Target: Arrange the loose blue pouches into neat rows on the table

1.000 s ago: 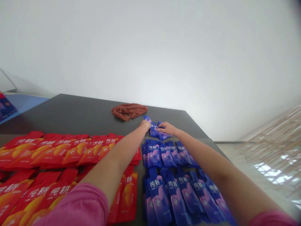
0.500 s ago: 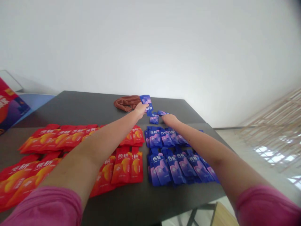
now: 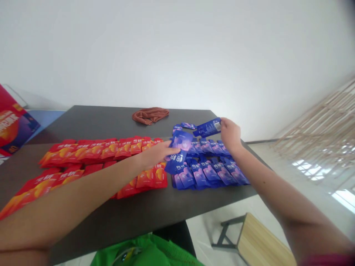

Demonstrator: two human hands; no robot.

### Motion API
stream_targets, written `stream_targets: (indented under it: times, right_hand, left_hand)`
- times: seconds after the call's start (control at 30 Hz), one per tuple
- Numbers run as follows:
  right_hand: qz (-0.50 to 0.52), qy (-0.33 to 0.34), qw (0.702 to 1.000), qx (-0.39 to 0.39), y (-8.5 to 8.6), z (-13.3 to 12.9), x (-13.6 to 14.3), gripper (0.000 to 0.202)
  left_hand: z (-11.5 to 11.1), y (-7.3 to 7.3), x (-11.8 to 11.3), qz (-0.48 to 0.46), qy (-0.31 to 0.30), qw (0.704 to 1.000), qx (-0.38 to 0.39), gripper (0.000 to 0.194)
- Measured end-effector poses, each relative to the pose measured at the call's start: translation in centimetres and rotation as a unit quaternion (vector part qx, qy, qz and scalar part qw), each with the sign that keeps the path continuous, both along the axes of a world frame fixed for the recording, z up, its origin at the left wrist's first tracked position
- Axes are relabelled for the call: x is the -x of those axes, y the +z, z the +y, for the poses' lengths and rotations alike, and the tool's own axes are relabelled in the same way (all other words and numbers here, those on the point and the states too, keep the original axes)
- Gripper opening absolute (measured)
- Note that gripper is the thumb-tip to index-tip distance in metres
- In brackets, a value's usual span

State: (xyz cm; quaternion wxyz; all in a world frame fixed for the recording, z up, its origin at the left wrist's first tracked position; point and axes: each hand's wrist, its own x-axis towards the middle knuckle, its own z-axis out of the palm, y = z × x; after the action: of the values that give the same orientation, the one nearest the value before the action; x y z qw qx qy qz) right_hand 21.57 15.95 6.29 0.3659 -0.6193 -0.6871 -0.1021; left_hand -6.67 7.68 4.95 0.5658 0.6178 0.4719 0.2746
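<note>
Blue foil sachets fill both hands in the head view: the left hand [image 3: 156,155] pinches one blue printed pouch [image 3: 177,151] above the blue rows [image 3: 208,170], and the right hand [image 3: 230,133] grips another glossy blue pouch [image 3: 207,128] by its end, lifted over the dark grey table [image 3: 111,122]. Laying each flat, edges aligned with its neighbours, would suit best. No container shows contents; red sachets [image 3: 91,151] lie alongside, a rust-brown cloth [image 3: 149,114] beyond.

Bright daylight glares from the right; edges bend and blur, shadows faint.
</note>
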Motion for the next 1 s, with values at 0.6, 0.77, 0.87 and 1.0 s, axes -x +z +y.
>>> stream_targets:
  times: [0.6, 0.77, 0.87, 1.0]
  right_hand:
    - [0.051, -0.056, 0.984, -0.159, -6.8, -14.4, -1.7, 0.033]
    - [0.062, -0.064, 0.982, -0.165, -8.0, -15.3, -1.7, 0.033]
    - [0.043, -0.033, 0.985, -0.166, -9.2, -15.5, -1.3, 0.034]
    - [-0.048, 0.088, 0.981, -0.164, -11.7, -16.1, -0.3, 0.040]
  left_hand:
    - [5.1, -0.1, -6.9, 0.334, -0.359, 0.849, -0.197, 0.035]
    - [5.1, -2.2, -8.2, 0.339, -0.379, 0.827, -0.242, 0.032]
    - [4.8, -2.8, -8.2, 0.323, -0.393, 0.811, -0.289, 0.039]
    - [3.6, -3.3, -7.3, 0.294, -0.386, 0.800, -0.354, 0.046]
